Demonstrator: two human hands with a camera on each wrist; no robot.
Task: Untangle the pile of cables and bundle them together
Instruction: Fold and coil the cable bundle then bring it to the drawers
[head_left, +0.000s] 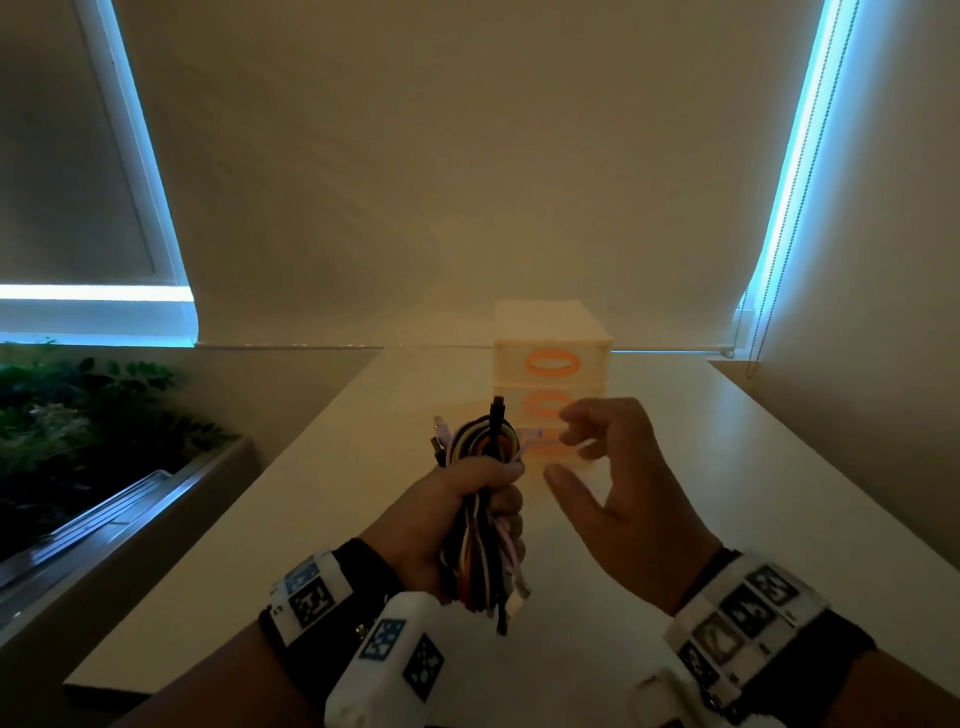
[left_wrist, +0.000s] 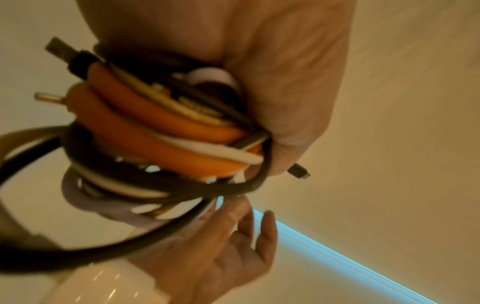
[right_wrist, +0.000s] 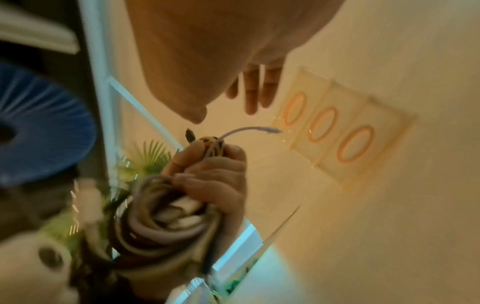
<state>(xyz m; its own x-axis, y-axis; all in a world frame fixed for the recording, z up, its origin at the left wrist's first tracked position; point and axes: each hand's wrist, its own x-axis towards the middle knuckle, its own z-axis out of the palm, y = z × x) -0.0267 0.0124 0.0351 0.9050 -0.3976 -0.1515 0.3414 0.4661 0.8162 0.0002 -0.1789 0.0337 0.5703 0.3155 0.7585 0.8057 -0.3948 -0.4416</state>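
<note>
One bundle of cables (head_left: 480, 499), folded into loops, sits in the left hand (head_left: 457, 512), held upright above the middle of the white tabletop (head_left: 291, 499). Left fingers (right_wrist: 207, 181) curl tight round the bundle's middle; the thumb lies across the front. Strands are orange, black, white and pale lilac. A black plug (head_left: 497, 408) sticks straight up from the top loop, and a thin pale cable end (right_wrist: 259, 129) arcs out toward the right. The lower loops hang below the fist, near the left wrist band (head_left: 311, 592).

Right hand (head_left: 608, 483) hovers just beside the bundle on its right, palm toward it. Right fingers (head_left: 576, 415) are loosely bent and spread, thumb out, holding nothing. It may be brushing the pale cable end, but the blur hides contact. Right wrist band (head_left: 743, 623) carries black-and-white markers.

A small translucent drawer unit (head_left: 550, 358) with three orange oval handles stands toward the tabletop's far edge, behind the hands. Green plants in a planter (head_left: 78, 415) lie off the tabletop's left edge. Roller blinds (head_left: 467, 156) cover the windows behind, with a bead chain (head_left: 795, 171) at right.
</note>
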